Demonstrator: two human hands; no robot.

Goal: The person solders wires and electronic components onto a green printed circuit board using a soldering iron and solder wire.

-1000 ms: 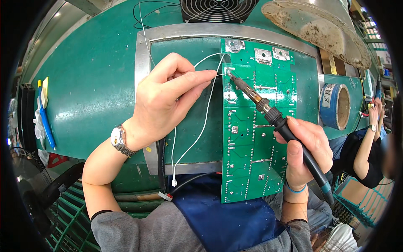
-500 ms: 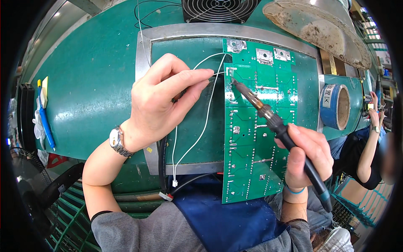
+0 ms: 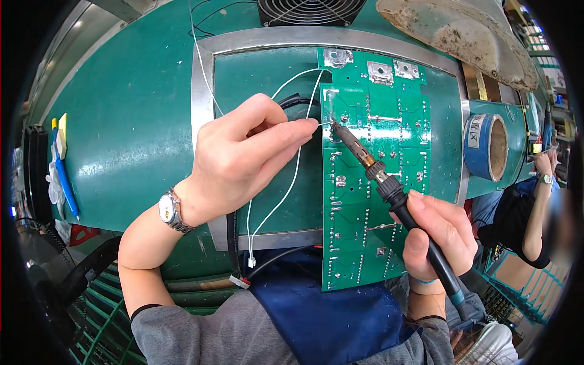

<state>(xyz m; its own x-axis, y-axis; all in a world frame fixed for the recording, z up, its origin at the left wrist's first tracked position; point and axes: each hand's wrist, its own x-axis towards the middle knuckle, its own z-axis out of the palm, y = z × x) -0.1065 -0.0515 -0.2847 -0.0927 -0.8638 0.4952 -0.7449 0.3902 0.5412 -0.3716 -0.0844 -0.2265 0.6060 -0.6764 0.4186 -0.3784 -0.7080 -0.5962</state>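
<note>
- Since the earlier frames, little had shifted in the head view; the soldering iron (image 3: pixel 389 188) had kept its slant, its tip staying at the upper left corner of the green circuit board (image 3: pixel 377 164); the left hand (image 3: pixel 237 158) had stayed over the metal-framed panel just left of the board.
- Left hand: thumb and forefinger were pinched narrow on a thin white wire (image 3: pixel 286 188), holding its end out to the board's left edge, where it met the iron's tip; the rest of the wire looped down left of the board and ended in a small white connector (image 3: pixel 251 261); a silver wristwatch (image 3: pixel 170 210) sat on that wrist.
- Right hand (image 3: pixel 438 234): fingers were wrapped closed around the iron's black handle, below and right of the board's middle; the dark cord ran down from the fist past the board's lower right corner.
- Board: it lay flat, solder side up, on the green work surface (image 3: pixel 134 121), its lower end hanging over the person's blue apron (image 3: pixel 322 316).
- Roll of blue tape (image 3: pixel 486 146) stood just right of the board; a black fan grille (image 3: pixel 310 9) sat above it; blue and yellow tools (image 3: pixel 61 164) lay well left of it.
- Another person's arm (image 3: pixel 538 207) showed far right of the board, at the picture's edge.
</note>
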